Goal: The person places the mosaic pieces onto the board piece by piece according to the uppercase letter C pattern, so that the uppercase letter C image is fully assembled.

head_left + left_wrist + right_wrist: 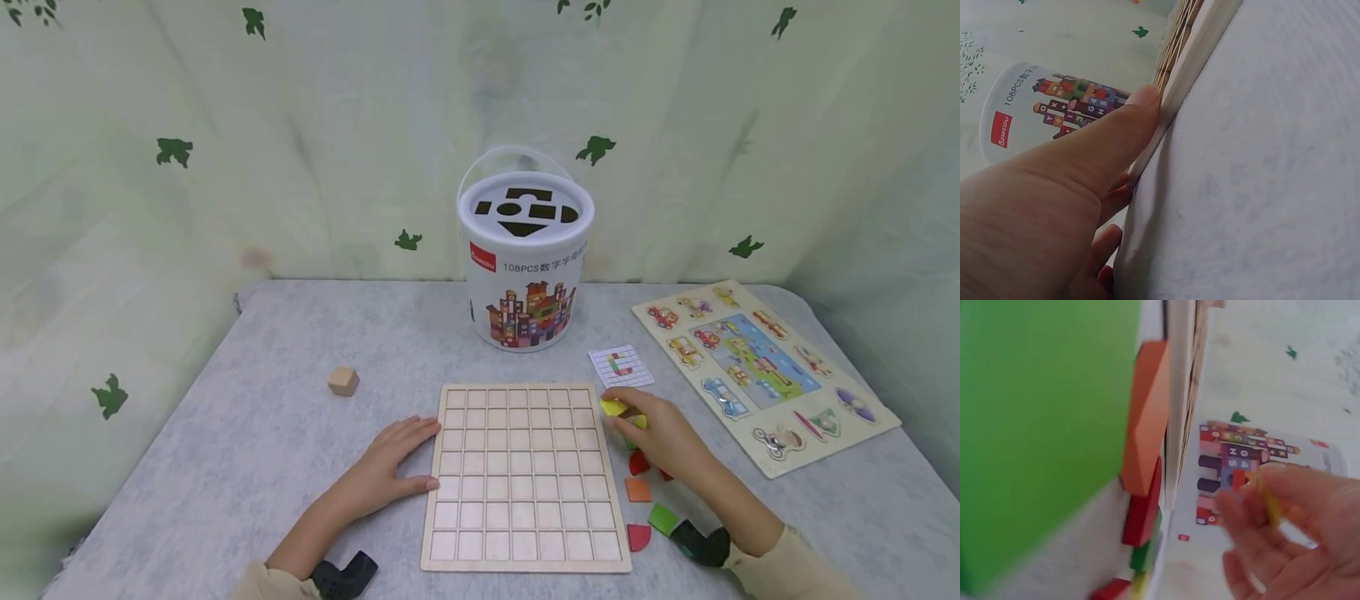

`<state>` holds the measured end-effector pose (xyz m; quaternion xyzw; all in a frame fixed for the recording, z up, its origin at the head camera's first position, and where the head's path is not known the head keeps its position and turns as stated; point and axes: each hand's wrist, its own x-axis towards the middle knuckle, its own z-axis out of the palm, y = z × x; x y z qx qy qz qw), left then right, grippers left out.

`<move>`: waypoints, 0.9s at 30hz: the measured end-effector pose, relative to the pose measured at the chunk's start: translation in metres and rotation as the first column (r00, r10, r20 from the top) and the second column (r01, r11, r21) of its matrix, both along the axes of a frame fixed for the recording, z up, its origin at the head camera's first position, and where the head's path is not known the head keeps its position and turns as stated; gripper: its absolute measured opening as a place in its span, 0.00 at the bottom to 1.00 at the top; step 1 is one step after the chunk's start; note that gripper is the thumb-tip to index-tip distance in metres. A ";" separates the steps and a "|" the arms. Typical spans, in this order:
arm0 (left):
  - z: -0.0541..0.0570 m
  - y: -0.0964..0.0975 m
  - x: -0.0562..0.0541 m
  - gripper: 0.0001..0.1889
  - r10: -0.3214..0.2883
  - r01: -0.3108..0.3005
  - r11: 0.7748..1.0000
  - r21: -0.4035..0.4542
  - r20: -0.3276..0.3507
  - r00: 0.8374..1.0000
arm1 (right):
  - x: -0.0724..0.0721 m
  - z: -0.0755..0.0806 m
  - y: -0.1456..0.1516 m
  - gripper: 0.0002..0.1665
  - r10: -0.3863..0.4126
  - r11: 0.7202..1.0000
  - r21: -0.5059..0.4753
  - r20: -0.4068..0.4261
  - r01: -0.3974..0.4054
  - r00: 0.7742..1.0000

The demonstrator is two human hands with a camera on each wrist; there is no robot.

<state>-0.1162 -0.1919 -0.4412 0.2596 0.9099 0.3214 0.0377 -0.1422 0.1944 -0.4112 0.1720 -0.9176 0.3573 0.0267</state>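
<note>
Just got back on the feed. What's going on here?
A person is handling coloured pieces beside a wooden grid board. The left hand touches the board's left edge, while the right hand pinches a yellow piece near its far right corner. An orange piece and other loose pieces lie along the right side. A small card printed with a coloured shape on a grid lies just beyond that corner, and a white bucket stands behind the board.
</note>
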 end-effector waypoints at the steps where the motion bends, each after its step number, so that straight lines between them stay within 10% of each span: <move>1: 0.000 0.000 0.000 0.39 -0.001 0.001 1.000 0.000 -0.001 1.000 | 0.000 0.004 -0.002 0.20 0.018 0.999 -0.040 0.010 -0.018 1.000; 15: 0.000 -0.001 0.000 0.40 -0.007 0.007 1.000 -0.004 -0.013 1.000 | -0.025 0.031 -0.070 0.17 0.267 0.916 -0.354 0.184 -0.190 0.946; 27: 0.001 -0.001 0.002 0.41 0.013 -0.012 1.000 -0.018 0.041 0.999 | -0.049 -0.003 -0.098 0.16 0.346 0.925 -0.247 0.225 -0.291 0.911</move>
